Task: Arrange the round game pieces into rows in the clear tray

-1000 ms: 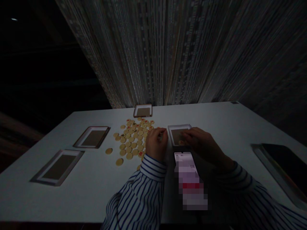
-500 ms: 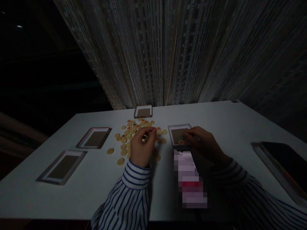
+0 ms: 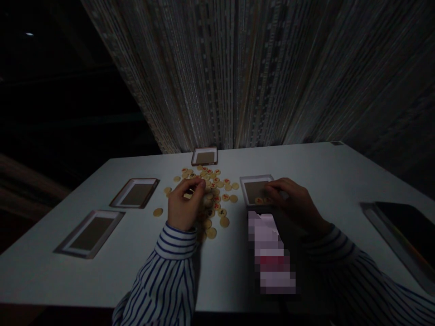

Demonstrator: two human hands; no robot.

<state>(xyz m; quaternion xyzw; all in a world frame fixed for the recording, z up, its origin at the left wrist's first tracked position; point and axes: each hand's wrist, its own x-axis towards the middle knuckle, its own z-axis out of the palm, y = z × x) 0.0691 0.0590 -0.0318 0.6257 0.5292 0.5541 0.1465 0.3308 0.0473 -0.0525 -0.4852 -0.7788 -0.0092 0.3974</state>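
Observation:
A loose pile of round, pale wooden Chinese chess pieces, some with red or black characters, lies mid-table. My left hand is over the pile's left side, thumb and fingertips pinched together; whatever they hold, if anything, is hidden. At the right edge of a shallow grey-rimmed tray, my right hand is closed with its fingertips pointing in. Two chess pieces show in that tray's near part, one right beside the fingertips. I cannot make out whether the right fingers grip a piece.
Two shallow trays, one brown-rimmed and one grey-rimmed, lie on the left. Another small tray is at the back edge. A lit phone lies before the right tray. A dark flat device lies far right. A string curtain hangs behind the table.
My left hand has shifted left over the pile, uncovering pieces on its right side. A second piece now shows in the right tray, near my right fingertips. My right hand has hardly moved.

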